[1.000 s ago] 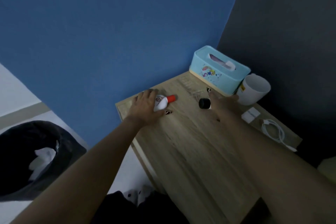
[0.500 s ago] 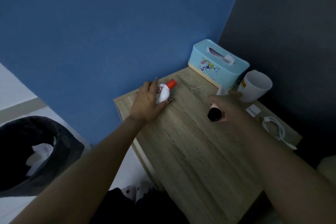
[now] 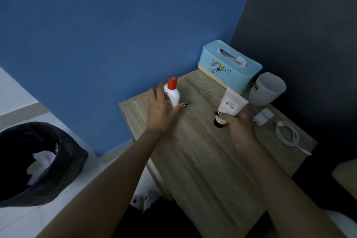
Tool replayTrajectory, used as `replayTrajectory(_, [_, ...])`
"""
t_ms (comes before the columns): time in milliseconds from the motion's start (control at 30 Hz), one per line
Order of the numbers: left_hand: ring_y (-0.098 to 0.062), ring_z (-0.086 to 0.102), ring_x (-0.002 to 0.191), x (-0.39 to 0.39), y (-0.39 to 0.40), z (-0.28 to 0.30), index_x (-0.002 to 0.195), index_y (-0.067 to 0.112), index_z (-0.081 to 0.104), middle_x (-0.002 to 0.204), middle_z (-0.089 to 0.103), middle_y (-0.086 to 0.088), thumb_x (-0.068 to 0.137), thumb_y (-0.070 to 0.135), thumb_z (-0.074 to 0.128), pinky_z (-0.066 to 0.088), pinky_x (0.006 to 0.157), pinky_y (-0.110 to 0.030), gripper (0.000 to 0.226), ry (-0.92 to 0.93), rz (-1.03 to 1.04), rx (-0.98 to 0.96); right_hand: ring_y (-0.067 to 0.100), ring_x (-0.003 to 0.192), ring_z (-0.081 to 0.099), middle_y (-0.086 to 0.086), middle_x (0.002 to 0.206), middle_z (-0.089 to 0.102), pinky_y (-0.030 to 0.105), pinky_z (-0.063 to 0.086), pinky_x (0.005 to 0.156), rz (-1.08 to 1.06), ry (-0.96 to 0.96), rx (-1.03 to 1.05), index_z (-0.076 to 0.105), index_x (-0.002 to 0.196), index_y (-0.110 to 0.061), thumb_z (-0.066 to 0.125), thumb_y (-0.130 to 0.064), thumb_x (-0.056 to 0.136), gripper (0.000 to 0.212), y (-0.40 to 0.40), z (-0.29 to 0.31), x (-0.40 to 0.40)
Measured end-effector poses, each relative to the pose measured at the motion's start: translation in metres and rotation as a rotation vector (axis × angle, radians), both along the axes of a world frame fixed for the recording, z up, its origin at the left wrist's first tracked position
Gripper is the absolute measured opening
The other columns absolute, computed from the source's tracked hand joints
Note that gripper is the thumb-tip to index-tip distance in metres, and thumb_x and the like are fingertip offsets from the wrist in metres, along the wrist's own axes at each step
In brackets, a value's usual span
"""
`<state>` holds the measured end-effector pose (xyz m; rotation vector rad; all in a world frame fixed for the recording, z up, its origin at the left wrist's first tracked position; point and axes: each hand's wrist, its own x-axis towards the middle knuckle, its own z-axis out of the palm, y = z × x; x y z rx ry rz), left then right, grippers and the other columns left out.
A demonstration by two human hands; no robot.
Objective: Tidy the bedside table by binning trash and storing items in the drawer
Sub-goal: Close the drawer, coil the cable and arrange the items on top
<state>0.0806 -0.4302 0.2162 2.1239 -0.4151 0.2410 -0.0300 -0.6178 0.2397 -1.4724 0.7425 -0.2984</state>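
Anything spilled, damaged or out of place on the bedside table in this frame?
Nothing stands out. The left hand holds the red-capped bottle, the right hand the cream tube; tissue box, cup and cable sit undisturbed.

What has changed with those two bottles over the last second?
The left hand has lifted the red-capped bottle upright off the bedside table; the right hand has picked up the cream tube, cap down. Tissue box, cup and cable stayed put.
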Motion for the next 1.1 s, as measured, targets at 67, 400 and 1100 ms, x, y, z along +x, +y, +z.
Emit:
replayTrajectory(67, [-0.018, 0.044, 0.123, -0.002, 0.003, -0.002, 0.145, 0.013, 0.027, 0.135, 0.041, -0.007, 0.073, 0.049, 0.076, 0.037, 0.101, -0.025, 0.094, 0.025, -0.010, 0.013, 0.014, 0.101, 0.064, 0.001, 0.112, 0.068, 0.033, 0.050, 0.090, 0.018, 0.020, -0.035, 0.063, 0.118, -0.016, 0.069, -0.002, 0.080, 0.041, -0.002, 0.000, -0.005])
replayTrajectory(400, [-0.016, 0.047, 0.123, -0.007, 0.010, -0.012, 0.144, 0.012, 0.029, 0.136, 0.046, -0.005, 0.078, 0.037, 0.074, 0.040, 0.098, -0.024, 0.084, 0.046, -0.018, 0.002, -0.001, 0.093, 0.064, -0.006, 0.103, 0.069, 0.011, 0.051, 0.080, -0.152, -0.022, -0.352, 0.063, 0.112, -0.016, 0.073, -0.011, 0.081, 0.034, 0.017, -0.023, -0.018])
replayTrajectory(1100, [-0.021, 0.052, 0.118, 0.091, -0.112, -0.031, 0.136, 0.010, 0.041, 0.130, 0.054, -0.007, 0.074, 0.025, 0.076, 0.042, 0.098, -0.031, 0.073, 0.045, -0.082, -0.031, 0.011, 0.104, 0.065, -0.005, 0.115, 0.070, 0.026, 0.048, 0.080, -0.238, 0.027, -0.683, 0.057, 0.124, -0.022, 0.062, -0.029, 0.090, 0.034, -0.002, -0.041, 0.101])
